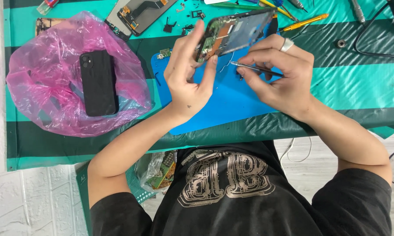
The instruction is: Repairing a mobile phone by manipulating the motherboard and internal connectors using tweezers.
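My left hand [186,74] holds an opened phone body [234,31] tilted up above a blue work mat [223,102], with its circuit board showing. My right hand [280,74], with a ring on one finger, grips thin metal tweezers [254,67] whose tip points left toward the lower edge of the phone body. A thin white wire hangs from the phone near the tweezers' tip.
A black phone [98,83] lies on a pink plastic bag [70,74] at the left. Another opened phone part [138,13], small black pieces, a yellow tool [304,22] and screwdrivers lie at the back. A black cable [372,48] runs at the right. The cloth is green-striped.
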